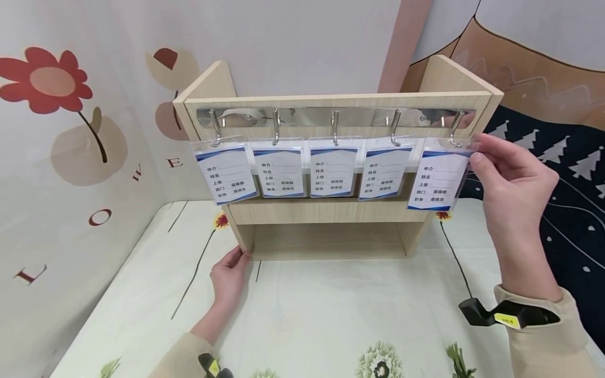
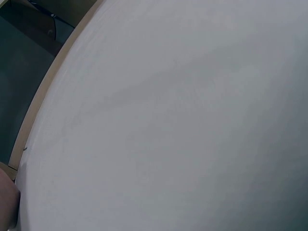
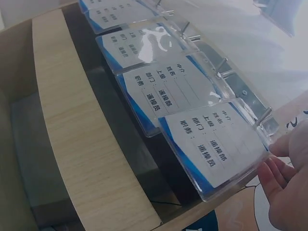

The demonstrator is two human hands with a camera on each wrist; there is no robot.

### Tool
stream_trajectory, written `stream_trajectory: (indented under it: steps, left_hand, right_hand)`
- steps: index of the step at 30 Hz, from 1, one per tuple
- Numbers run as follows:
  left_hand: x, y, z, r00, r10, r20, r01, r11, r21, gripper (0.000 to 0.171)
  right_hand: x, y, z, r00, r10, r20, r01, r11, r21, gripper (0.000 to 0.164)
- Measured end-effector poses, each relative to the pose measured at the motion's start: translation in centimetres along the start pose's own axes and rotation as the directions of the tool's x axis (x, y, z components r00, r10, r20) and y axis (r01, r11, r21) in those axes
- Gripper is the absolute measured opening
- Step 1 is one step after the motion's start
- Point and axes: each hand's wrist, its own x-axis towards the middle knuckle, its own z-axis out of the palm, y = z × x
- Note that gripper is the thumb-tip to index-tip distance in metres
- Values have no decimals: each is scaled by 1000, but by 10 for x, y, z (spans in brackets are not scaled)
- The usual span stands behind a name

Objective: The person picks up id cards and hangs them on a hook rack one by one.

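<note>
Between thumb and fingers, my right hand (image 1: 517,184) pinches the upper right edge of the rightmost badge (image 1: 437,178), a clear plastic sleeve with a blue-and-white card. This badge hangs at the rightmost metal hook (image 1: 456,127). In the right wrist view, the same badge (image 3: 211,144) sits nearest the fingertips. More badges (image 1: 333,170) hang in a row from hooks to its left. All belong to a pale wooden shelf (image 1: 326,212) with a metal hook strip. My left hand (image 1: 230,278) grips the shelf's lower left corner; its fingertips are partly hidden there.
The shelf stands on a table with a pale flowered cloth (image 1: 302,310). Behind it hangs a printed curtain (image 1: 312,47) with flowers and letters at left, and mountains and trees at right. An open lower compartment (image 1: 326,241) faces me.
</note>
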Motion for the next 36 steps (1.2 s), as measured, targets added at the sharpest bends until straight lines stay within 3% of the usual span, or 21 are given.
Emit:
stream_trajectory:
  steps: [8,13,19,24,28,36]
  left_hand:
    - [3,0,-1,1000,-9,13,9,1000,3,32]
    - [4,-1,-4,999,-12,36,12,1000,8,33]
    - [6,2,-9,994,-60,91,63,998,-31,35]
    - [5,7,-20,978,-140,152,144,989,-16,40]
    - [-2,13,-30,970,-168,176,164,986,36,42]
    - [-21,31,-36,956,-165,241,164,986,23,39]
  right_hand:
    - [-4,4,-8,1000,30,-2,-30,999,25,27]
    - [-8,8,-15,1000,-6,2,6,993,-118,27]
    - [-19,24,-26,986,-85,143,95,993,-65,29]
    - [-35,36,-32,945,-160,286,182,982,-54,32]
    - [-49,44,-38,905,-182,384,234,968,-94,33]
    - [-65,62,-40,779,-285,559,364,931,-33,45]
